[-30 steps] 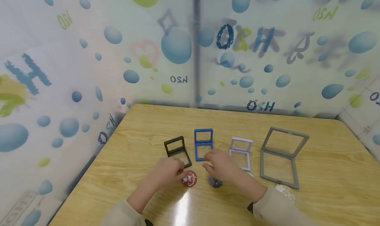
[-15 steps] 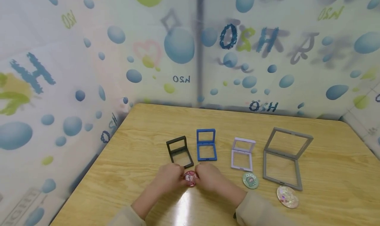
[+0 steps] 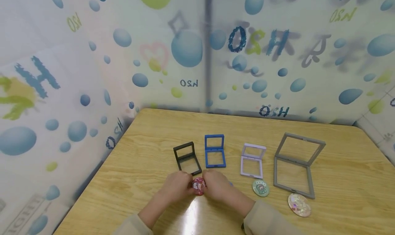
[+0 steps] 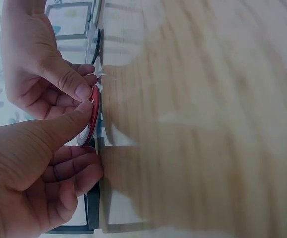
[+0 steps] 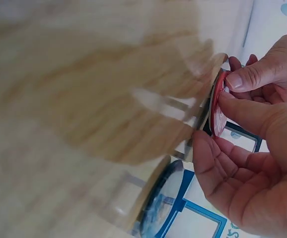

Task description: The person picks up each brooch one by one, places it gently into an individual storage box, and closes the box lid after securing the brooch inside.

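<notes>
A round red badge (image 3: 199, 186) is pinched between both hands, just in front of the black frame (image 3: 189, 159). The left hand (image 3: 176, 186) has its thumb and fingers on the badge's left edge; the right hand (image 3: 217, 186) grips its right edge. In the left wrist view the red badge (image 4: 95, 111) stands side-on, with both thumbs on its near face. The right wrist view shows the red badge (image 5: 218, 104) in the fingertips, close to the tabletop, and a blue round badge (image 5: 163, 203) beside the right hand. That one is mostly hidden behind the right hand in the head view.
Behind the hands stand a blue frame (image 3: 215, 152), a lilac frame (image 3: 252, 161) and a large grey frame (image 3: 294, 164), all unfolded. A green badge (image 3: 260, 188) and a shiny pale badge (image 3: 299, 204) lie to the right on the wooden table (image 3: 148, 135).
The right hand has moved left from above the blue badge to the red badge and taken hold of it. The left hand has stayed at that badge, and the view has shifted slightly.
</notes>
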The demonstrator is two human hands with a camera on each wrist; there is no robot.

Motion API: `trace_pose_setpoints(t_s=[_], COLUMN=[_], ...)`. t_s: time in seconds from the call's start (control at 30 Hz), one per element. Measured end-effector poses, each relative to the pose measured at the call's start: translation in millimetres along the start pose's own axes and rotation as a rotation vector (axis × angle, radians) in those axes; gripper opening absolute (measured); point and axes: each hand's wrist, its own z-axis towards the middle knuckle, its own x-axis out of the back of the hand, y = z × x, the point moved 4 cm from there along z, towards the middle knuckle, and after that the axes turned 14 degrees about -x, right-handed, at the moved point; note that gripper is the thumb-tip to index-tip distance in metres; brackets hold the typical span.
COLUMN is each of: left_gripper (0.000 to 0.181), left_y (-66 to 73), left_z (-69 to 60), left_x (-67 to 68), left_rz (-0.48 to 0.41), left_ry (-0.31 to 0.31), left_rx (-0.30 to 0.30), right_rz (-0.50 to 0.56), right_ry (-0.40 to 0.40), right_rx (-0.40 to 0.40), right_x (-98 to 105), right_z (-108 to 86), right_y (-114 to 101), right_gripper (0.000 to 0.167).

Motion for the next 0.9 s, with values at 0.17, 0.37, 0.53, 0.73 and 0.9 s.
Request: trace_pose_setpoints(t_s=[0.17,0.37,0.53,0.73,0.9], left_gripper=[0.025,0.009,0.007,0.008,0.012], left_y=[-2.3,-12.6,-17.5,-26.2,-37.8], left_z=[-1.5,-6.8,-9.9,-9.8,-10.4], left_x=[0.9,-3.7,-0.7,8.1,9.0], left_rz=[-0.078,-0.363,-0.591,-0.769,-0.834], left_ry=[0.025,0.025,0.081,0.224,0.319], left_rx=[0.010,0.084,0.135,0.252,0.390], right_rz=[0.066,0.294,0.481,0.707,0.761], right_ry=[-0.016,-0.138,-0.213,-0.217,-0.133], right_rx=[-0.020,-0.094,-0.122,-0.224,-0.274], right_x=[-2,-6,-4,2,3], right_z=[4.0,10.2,11.1,19.2,32.7], right_y=[2,10,11,9,4], right_gripper=[0.020,0.020,0.017,0.012,0.011])
